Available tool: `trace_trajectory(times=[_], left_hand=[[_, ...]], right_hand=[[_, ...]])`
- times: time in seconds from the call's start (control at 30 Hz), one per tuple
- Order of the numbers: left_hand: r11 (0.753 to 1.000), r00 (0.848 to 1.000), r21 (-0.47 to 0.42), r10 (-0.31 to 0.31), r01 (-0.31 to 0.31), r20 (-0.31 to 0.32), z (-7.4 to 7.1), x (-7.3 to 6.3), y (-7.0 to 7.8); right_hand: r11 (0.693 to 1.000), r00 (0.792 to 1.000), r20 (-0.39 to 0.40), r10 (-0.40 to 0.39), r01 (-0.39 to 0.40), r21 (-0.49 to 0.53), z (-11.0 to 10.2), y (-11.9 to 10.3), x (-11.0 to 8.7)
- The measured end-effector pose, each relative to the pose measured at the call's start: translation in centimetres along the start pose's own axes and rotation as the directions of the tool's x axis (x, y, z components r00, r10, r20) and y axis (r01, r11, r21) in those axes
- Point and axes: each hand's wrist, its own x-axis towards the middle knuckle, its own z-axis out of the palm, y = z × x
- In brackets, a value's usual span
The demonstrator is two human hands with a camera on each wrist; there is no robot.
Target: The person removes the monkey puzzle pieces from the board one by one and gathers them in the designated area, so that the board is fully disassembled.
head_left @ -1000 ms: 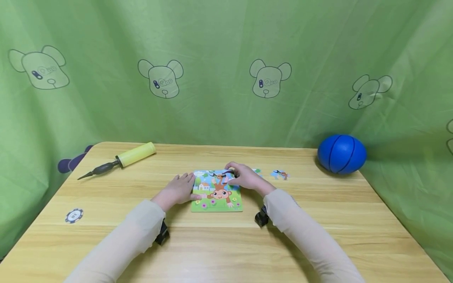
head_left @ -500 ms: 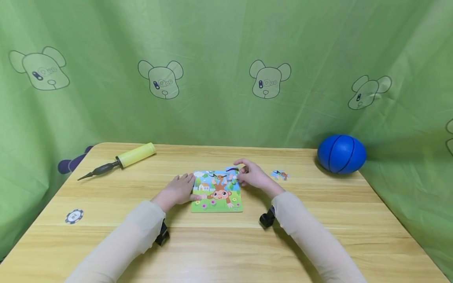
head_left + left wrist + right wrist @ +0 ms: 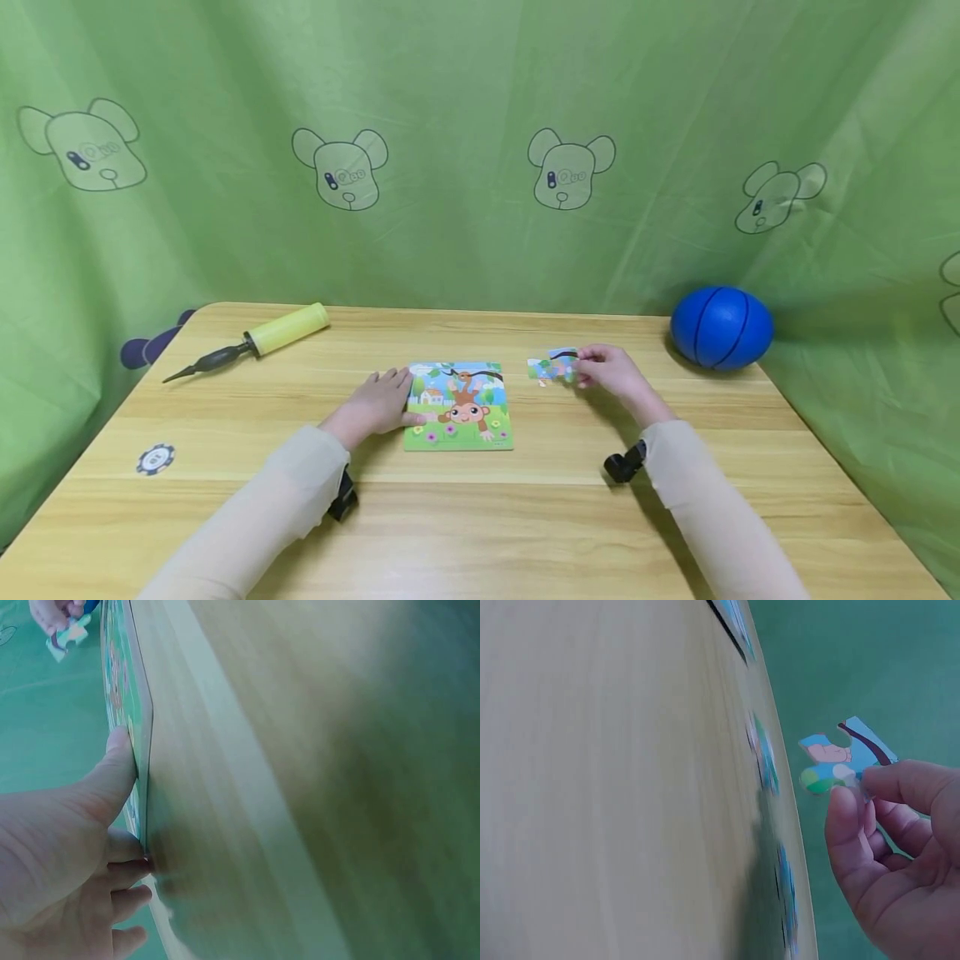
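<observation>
The jigsaw puzzle board (image 3: 459, 435), with a monkey picture, lies on the table in the head view. My left hand (image 3: 377, 403) rests at its left edge, with the thumb on the picture and the fingers along the side. In the right wrist view, my right hand (image 3: 900, 840) pinches a jigsaw piece (image 3: 861, 746) between thumb and index finger, above the table. This piece shows a dark branch on blue. A loose jigsaw piece (image 3: 536, 367) lies right of the board. Another loose piece (image 3: 787, 896) appears in the right wrist view, but the right hand covers its place in the head view.
A yellow hand pump (image 3: 288, 330) with a black nozzle lies at the back left. The poker chip (image 3: 156, 459) is near the left edge, and a blue ball (image 3: 722, 328) sits at the back right corner. Green curtain (image 3: 465, 233) hangs behind the table (image 3: 480, 525).
My right hand has lifted the branch piece off the board's upper right corner and carried it right, over the loose pieces. My left hand has stayed at the board's left edge.
</observation>
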Motion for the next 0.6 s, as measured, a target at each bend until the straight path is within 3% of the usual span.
trace_trajectory(times=[0.33, 0.6], left_hand=[[1.000, 1.000, 0.008, 0.011, -0.011, -0.009, 0.0, -0.2, -0.1], [1.000, 1.000, 0.007, 0.002, -0.002, -0.003, 0.2, 0.1, -0.1]], right_hand=[[0.996, 0.987, -0.151, 0.064, -0.071, -0.045, -4.6, 1.9, -0.8], [0.968, 0.954, -0.292, 0.071, -0.136, -0.211, -6.5, 3.5, -0.9]])
